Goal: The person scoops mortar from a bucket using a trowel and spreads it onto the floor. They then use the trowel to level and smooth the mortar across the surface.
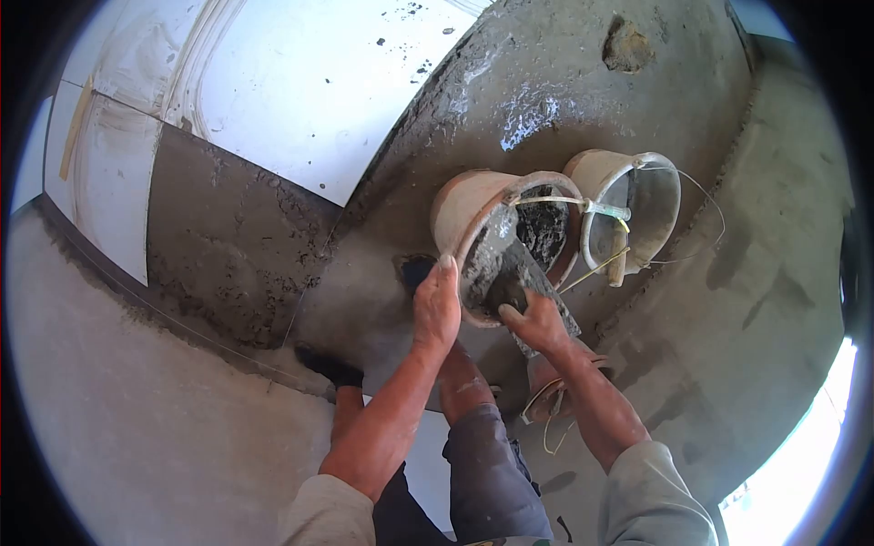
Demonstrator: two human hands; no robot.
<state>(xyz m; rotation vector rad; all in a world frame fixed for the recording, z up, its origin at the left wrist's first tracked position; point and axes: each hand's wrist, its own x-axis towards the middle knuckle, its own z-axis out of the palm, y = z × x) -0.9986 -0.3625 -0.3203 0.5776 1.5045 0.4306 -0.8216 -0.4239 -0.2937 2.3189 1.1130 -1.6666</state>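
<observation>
A tan bucket (pixel 458 211) with grey mortar (pixel 544 227) inside is tilted, its mouth turned toward me. My left hand (pixel 439 308) grips the near-left side of its rim, thumb up along the edge. With my right hand (pixel 539 322) I hold a flat, mortar-coated trowel (pixel 521 269), its blade reaching into the bucket's mouth. The fingers of that hand close around the handle, which is mostly hidden. A wire handle with a pale grip (pixel 607 210) hangs across the right side of the rim.
A second bucket (pixel 596 164) leans right beside the first, and a smaller container (pixel 544 375) stands by my right forearm. Large white tiles (pixel 291 91) lie upper left, bordering rough mortar bed (pixel 237 237). My feet stand on the grey floor, near a wall (pixel 164 382).
</observation>
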